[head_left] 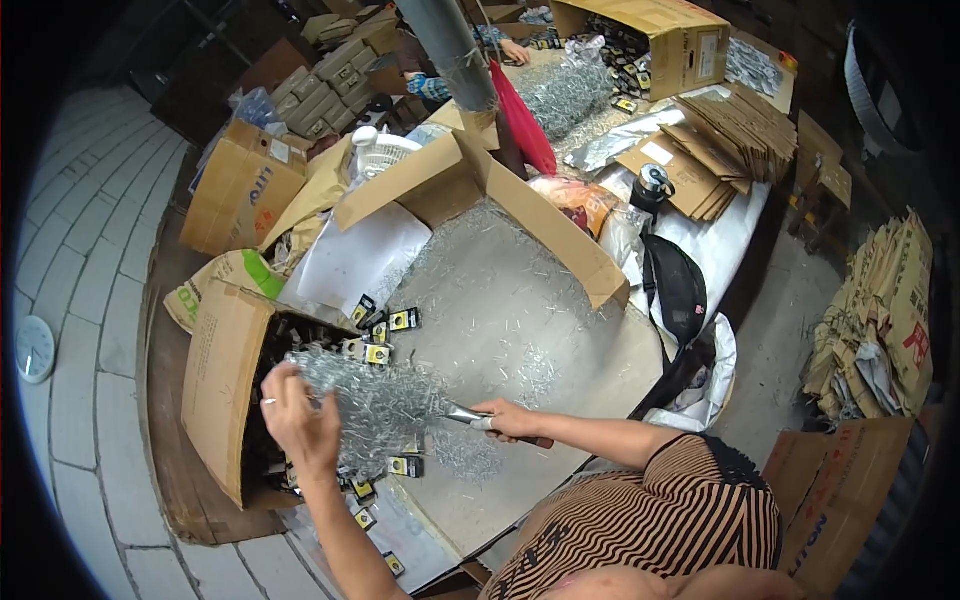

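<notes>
A heap of small shiny silvery pieces point(375, 400), like short pins or nails, lies on the table beside an open carton point(225, 380). At the heap's left edge is my left hand point(300, 420), fingers bent and apart, with nothing visible in it. My right hand point(510, 420) grips a metal-headed tool with a dark handle point(542, 441); its silvery head points left into the heap, so the exact kind is hidden. Small black-and-yellow packs point(404, 319) lie around the heap and at the carton's mouth.
Cardboard flaps point(555, 235) wall the table's far side. Beyond are a grey post point(450, 50), a red cloth bag point(522, 125), flat cardboard point(700, 160) and a black bottle point(652, 187). A black bag point(675, 285) lies at the right. Another person's hand point(515, 52) shows at the back.
</notes>
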Action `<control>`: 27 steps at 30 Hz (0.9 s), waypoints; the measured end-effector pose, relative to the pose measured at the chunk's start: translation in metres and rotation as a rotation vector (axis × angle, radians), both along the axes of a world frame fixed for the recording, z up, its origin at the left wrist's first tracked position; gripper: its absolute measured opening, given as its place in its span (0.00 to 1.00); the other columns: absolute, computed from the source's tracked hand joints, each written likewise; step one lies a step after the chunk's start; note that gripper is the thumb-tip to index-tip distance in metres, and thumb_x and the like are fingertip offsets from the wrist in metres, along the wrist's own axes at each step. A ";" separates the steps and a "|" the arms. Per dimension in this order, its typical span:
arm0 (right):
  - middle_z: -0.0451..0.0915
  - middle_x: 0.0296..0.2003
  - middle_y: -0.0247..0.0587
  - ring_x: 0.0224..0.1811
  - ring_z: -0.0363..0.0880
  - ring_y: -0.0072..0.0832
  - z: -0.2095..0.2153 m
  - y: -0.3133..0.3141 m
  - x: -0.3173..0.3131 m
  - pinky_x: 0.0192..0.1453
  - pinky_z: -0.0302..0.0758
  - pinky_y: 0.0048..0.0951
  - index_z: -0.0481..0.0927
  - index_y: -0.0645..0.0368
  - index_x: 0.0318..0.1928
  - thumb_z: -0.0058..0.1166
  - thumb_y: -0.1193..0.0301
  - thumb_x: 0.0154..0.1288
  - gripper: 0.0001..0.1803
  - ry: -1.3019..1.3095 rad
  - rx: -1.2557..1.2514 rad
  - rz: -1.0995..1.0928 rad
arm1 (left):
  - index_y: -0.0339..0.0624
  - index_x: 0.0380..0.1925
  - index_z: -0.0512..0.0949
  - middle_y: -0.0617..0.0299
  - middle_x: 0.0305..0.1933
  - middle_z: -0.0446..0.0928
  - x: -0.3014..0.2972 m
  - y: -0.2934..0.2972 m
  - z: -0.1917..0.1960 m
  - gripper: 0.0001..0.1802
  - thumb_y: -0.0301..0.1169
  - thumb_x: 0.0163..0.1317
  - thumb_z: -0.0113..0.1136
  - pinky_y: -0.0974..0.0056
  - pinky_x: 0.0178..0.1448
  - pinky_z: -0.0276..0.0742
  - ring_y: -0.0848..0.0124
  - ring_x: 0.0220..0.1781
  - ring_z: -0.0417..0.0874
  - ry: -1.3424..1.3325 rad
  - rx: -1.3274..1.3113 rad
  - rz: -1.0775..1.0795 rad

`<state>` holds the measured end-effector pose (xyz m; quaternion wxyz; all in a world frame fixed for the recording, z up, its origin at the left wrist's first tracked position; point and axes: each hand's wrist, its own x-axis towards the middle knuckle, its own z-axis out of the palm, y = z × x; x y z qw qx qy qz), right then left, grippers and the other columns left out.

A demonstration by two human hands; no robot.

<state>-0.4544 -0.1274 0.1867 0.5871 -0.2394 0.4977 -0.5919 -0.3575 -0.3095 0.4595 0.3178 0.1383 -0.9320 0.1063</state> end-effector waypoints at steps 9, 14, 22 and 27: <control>0.69 0.18 0.27 0.12 0.63 0.13 -0.036 -0.009 -0.002 0.12 0.60 0.18 0.69 0.49 0.61 0.43 0.70 0.68 0.21 -0.198 0.233 0.104 | 0.39 0.22 0.66 0.53 0.39 0.73 -0.030 -0.005 0.005 0.19 0.23 0.35 0.70 0.55 0.41 0.68 0.53 0.40 0.74 0.040 0.150 0.062; 0.68 0.18 0.28 0.11 0.62 0.14 0.002 -0.011 -0.007 0.11 0.61 0.20 0.73 0.48 0.56 0.43 0.67 0.69 0.16 -0.236 0.084 0.058 | 0.39 0.22 0.66 0.52 0.39 0.74 -0.036 -0.018 -0.014 0.20 0.24 0.37 0.72 0.55 0.45 0.70 0.53 0.43 0.76 0.147 0.073 -0.059; 0.67 0.18 0.26 0.12 0.61 0.13 0.018 -0.008 -0.010 0.12 0.58 0.19 0.73 0.51 0.50 0.46 0.64 0.70 0.12 -0.345 -0.019 0.083 | 0.38 0.21 0.65 0.52 0.38 0.75 -0.046 -0.019 -0.003 0.20 0.23 0.41 0.73 0.60 0.42 0.71 0.57 0.39 0.77 0.269 0.097 -0.095; 0.67 0.19 0.28 0.13 0.61 0.13 0.030 -0.010 -0.017 0.13 0.59 0.19 0.70 0.51 0.59 0.46 0.65 0.70 0.18 -0.145 0.126 0.138 | 0.38 0.21 0.69 0.51 0.39 0.75 -0.053 -0.019 -0.003 0.17 0.21 0.38 0.72 0.59 0.41 0.72 0.57 0.38 0.78 0.170 0.061 -0.054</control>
